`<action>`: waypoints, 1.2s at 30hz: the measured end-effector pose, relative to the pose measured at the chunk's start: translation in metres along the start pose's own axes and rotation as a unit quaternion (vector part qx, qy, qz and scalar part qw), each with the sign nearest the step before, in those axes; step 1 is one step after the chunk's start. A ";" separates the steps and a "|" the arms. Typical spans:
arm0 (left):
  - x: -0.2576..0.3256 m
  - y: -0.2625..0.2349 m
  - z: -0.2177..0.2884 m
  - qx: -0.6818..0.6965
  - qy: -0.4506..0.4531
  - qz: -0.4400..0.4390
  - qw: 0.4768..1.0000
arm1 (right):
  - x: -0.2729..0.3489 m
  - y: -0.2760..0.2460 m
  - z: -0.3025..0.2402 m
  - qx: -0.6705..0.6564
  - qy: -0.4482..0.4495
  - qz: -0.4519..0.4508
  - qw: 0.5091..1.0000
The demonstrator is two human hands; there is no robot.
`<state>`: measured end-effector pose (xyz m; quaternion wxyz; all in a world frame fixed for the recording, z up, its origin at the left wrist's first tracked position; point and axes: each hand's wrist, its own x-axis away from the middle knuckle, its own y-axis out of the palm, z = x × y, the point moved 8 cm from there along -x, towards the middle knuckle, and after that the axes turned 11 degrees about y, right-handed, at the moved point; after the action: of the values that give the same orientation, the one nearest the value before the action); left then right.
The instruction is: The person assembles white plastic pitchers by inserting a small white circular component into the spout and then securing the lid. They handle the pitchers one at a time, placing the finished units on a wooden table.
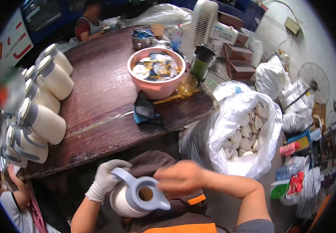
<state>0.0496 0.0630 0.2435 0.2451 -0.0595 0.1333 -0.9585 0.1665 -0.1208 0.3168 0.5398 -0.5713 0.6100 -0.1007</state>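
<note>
In my lap I hold a white jug with a grey-blue collar, handle and spout [137, 196], its round mouth open toward me. My left hand [105, 179], in a white knit glove, grips the jug by its handle side. My bare right hand [180, 176] hovers just over the jug's rim, fingers curled and blurred; whether it holds anything I cannot tell. A pink basin [156, 88] full of round metallic lids stands on the dark wooden table [98, 105] ahead.
Several finished white jugs [43, 122] lie stacked along the table's left edge. A big white plastic sack of round white parts [245, 132] stands at my right. A dark cloth [144, 108], green tumbler [202, 62], fans and more sacks lie beyond. Other people sit far and lower left.
</note>
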 end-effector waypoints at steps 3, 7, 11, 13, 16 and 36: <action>0.014 -0.028 -0.007 0.012 0.030 0.080 0.996 | 0.105 -0.097 0.101 0.083 0.394 0.251 0.880; 0.017 -0.027 -0.015 0.097 0.023 0.141 0.985 | 0.376 -0.140 0.227 0.142 0.717 0.321 0.603; 0.024 -0.012 -0.038 0.113 0.003 0.162 0.980 | 0.437 -0.053 0.242 0.219 0.854 0.033 0.470; 0.024 -0.005 -0.027 0.114 -0.030 0.148 0.982 | 0.428 -0.037 0.233 0.247 0.844 0.002 0.477; 0.028 -0.005 -0.023 0.113 -0.035 0.133 0.984 | 0.420 -0.033 0.226 0.294 0.782 -0.024 0.550; 0.043 0.027 -0.001 0.050 -0.056 0.053 0.996 | 0.044 -0.039 0.086 -0.278 0.418 0.084 0.861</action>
<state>0.0240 0.0196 0.2374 0.3048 -0.0935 0.0743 -0.9449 0.2663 -0.1261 0.2877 0.0592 -0.5483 0.8268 -0.1103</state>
